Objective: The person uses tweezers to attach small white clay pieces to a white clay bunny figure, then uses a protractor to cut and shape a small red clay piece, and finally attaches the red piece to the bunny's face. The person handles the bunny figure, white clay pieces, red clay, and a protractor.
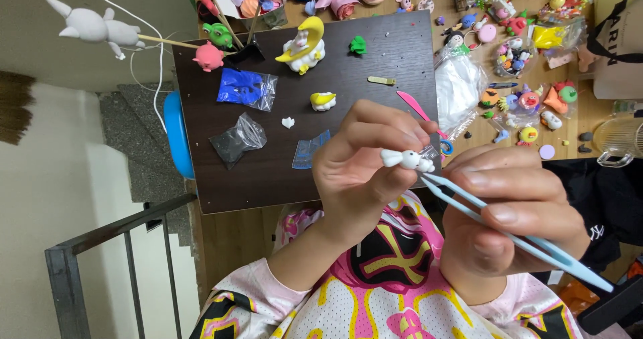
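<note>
- A small white clay figure sits above the dark board's near edge, pinched between the thumb and fingers of the left hand; the fingers cover its far side, so its full shape is hard to make out.
- The left hand is closed firmly on the figure, fingertips curled over it.
- The right hand is closed around pale blue tweezers, thumb pressing on top; the tips reach the figure's right end, but whether they touch it or grip anything cannot be told.
- The tweezers' rear end runs down to the right, past the hand.
- Behind the hands lies a dark board bearing a blue clay bag, a dark clay bag, a yellow moon figure, a small green lump and a pink tool partly hidden by the left hand.
- To the right, a wooden table is crowded with little coloured figures too small to tell apart.
- A grey clay animal on a stick is at top left.
</note>
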